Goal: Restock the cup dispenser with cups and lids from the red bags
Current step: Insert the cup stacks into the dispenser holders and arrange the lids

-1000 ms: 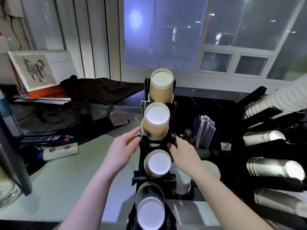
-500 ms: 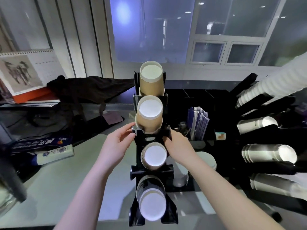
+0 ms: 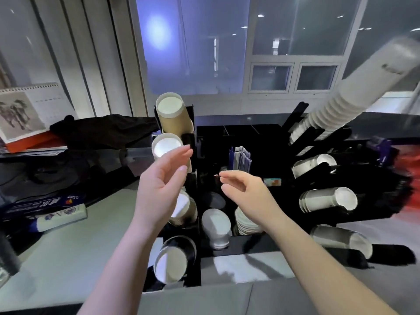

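Note:
A black cup dispenser rack [image 3: 192,258] stands in the middle with several stacks of paper cups; the top brown stack [image 3: 171,114] points up toward me. My left hand [image 3: 162,185] hovers in front of the rack with straight fingers and holds nothing. To the right of the rack my right hand [image 3: 244,189] hangs in the air, fingers relaxed and empty. A second black rack [image 3: 302,123] on the right carries white cup stacks [image 3: 327,201]. A red bag [image 3: 409,178] shows blurred at the far right edge. White lids [image 3: 246,221] lie stacked in the black tray below my right hand.
A desk calendar [image 3: 27,110] stands at the back left beside a dark cloth [image 3: 102,130]. A white tube [image 3: 61,218] and a blue box [image 3: 43,204] lie on the grey counter at left. A long white cup stack [image 3: 354,96] juts out at upper right.
Both hands have let go of the sides of the middle rack and come up off it, fingers open. The view has swung right, and the rack now sits turned at an angle.

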Action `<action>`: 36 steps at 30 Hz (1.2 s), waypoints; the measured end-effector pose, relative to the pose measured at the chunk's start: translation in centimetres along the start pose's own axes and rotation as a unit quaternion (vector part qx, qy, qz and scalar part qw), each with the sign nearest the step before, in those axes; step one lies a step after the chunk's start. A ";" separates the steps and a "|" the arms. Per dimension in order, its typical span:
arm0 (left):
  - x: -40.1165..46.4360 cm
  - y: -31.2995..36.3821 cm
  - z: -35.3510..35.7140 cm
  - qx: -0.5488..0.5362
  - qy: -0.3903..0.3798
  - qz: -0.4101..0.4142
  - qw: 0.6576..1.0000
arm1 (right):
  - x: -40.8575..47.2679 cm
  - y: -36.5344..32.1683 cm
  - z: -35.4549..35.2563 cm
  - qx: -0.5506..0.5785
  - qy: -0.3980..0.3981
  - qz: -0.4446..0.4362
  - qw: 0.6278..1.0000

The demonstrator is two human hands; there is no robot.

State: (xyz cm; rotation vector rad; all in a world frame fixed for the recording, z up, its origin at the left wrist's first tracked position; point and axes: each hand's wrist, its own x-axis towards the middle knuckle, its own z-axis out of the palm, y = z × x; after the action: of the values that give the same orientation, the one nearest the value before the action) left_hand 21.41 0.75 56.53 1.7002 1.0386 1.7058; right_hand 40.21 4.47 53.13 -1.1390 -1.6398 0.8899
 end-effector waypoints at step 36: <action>10.1 -3.8 34.4 -0.104 -0.020 -0.001 0.994 | 4.9 6.3 -34.8 -0.034 0.189 -0.085 0.978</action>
State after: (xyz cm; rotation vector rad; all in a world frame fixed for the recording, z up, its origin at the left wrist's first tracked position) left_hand 53.84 16.53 56.75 1.5928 0.8124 1.7068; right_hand 74.21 13.07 59.75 -1.1165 -1.4338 0.4741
